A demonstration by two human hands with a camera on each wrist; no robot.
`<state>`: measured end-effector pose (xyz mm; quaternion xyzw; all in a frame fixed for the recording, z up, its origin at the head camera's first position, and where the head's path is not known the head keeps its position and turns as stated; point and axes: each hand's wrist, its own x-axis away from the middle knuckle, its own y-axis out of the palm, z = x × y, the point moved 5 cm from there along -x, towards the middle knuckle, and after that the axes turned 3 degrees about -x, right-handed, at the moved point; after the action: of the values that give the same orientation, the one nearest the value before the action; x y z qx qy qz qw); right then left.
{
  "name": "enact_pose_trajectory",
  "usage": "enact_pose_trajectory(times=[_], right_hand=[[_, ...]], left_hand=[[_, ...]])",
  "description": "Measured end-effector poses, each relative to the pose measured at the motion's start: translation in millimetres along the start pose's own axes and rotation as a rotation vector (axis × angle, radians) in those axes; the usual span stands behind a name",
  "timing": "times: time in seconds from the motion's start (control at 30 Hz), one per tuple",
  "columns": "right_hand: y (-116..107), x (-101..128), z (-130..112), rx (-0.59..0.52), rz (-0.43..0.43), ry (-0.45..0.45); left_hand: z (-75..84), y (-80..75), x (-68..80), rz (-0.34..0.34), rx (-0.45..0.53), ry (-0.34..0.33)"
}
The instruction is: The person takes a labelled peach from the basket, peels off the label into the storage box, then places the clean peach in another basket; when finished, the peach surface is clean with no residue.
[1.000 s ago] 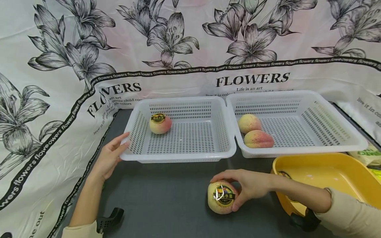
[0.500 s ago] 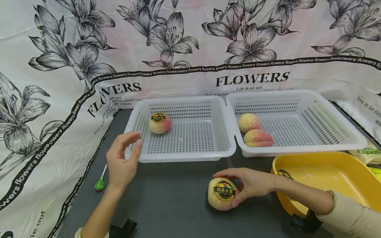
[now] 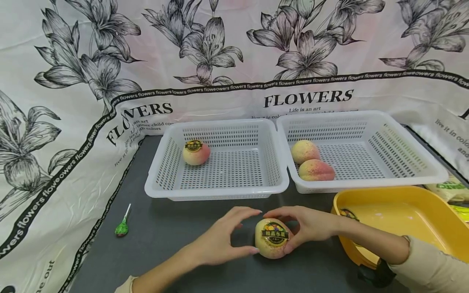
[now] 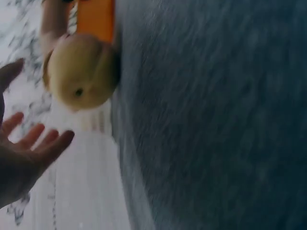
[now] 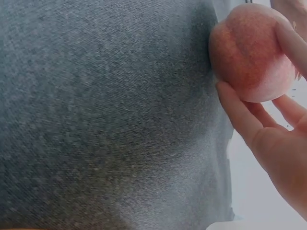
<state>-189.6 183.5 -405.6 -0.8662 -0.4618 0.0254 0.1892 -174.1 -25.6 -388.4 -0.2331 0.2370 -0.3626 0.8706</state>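
A yellowish peach (image 3: 265, 248) with a black-and-gold round sticker sits on the dark table, its sticker turned toward the head camera. My right hand (image 3: 313, 223) grips its right side between thumb and fingers; the right wrist view shows the peach's reddish side (image 5: 254, 57). On the other side, my left hand (image 3: 220, 240) is spread with thumb and fingers apart, facing the fruit. In the left wrist view, a gap shows between those fingers (image 4: 57, 146) and the peach (image 4: 79, 72). Another stickered peach (image 3: 196, 155) lies in the left white basket (image 3: 223, 193).
The right white basket (image 3: 370, 185) holds two peaches (image 3: 316, 170) at its left end. A yellow tub (image 3: 403, 207) stands below it, under my right forearm, with a stickered item partly hidden inside. A green-wrapped lollipop (image 3: 122, 228) lies at left. Packets (image 3: 452, 189) lie far right.
My left hand has let go of the left basket's edge and moved right and nearer, to beside the peach. The peach's sticker has tipped slightly; my right hand keeps its grip.
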Motion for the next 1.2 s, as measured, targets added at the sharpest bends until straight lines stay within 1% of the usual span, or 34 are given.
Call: enact_pose_trajectory(times=[0.03,0.13,0.2,0.27,0.3,0.4,0.5,0.57,0.63,0.7,0.77,0.8,0.83,0.87,0.97,1.03,1.1,1.2], right_hand=[[0,0,0,-0.003,0.002,0.002],[0,1,1,-0.017,0.009,0.008],[1,2,1,-0.027,0.016,0.01],[1,1,3,-0.035,0.025,0.012],[2,1,3,-0.036,0.03,0.011],[2,2,3,-0.025,0.047,0.02],[1,4,2,-0.026,0.049,0.064],[-2,8,0,-0.031,0.069,0.103],[-7,12,-3,-0.037,0.132,0.119],[-13,16,-8,-0.009,0.257,0.127],[-18,19,-13,-0.008,0.384,0.134],[-20,20,-15,-0.035,0.435,0.149],[-21,22,-16,-0.084,0.463,0.169],[-20,23,-15,-0.157,0.469,0.196],[-12,25,-13,-0.429,0.401,0.291],[-6,27,-11,-0.576,0.328,0.341],[-2,29,-11,-0.65,0.284,0.37],[2,29,-10,-0.703,0.25,0.379]], left_hand=[[-1.8,6.1,-1.6,-0.021,-0.014,-0.034],[-6.1,19.4,-6.9,-0.054,-0.08,-0.092],[-8.6,25.7,-10.7,-0.064,-0.114,-0.105],[-10.9,30.3,-13.6,-0.074,-0.113,-0.103],[-11.8,31.8,-14.8,-0.075,-0.109,-0.1],[-13.7,35.1,-17.0,-0.086,-0.056,-0.088],[-14.2,35.9,-18.2,-0.082,-0.019,-0.087],[-14.0,36.1,-19.2,-0.078,0.006,-0.091],[-13.5,36.0,-20.1,-0.074,0.023,-0.094],[-12.8,36.2,-20.5,-0.074,0.037,-0.098],[-12.6,36.2,-20.2,-0.071,0.051,-0.102],[-12.6,36.2,-19.9,-0.07,0.057,-0.104],[-12.5,36.3,-19.7,-0.069,0.06,-0.104],[-12.5,36.4,-19.5,-0.067,0.059,-0.104],[-12.5,37.1,-19.0,-0.065,0.054,-0.104],[-12.5,37.6,-19.0,-0.063,0.049,-0.103],[-12.4,38.0,-19.0,-0.063,0.051,-0.104],[-12.5,38.1,-18.9,-0.062,0.051,-0.105]])
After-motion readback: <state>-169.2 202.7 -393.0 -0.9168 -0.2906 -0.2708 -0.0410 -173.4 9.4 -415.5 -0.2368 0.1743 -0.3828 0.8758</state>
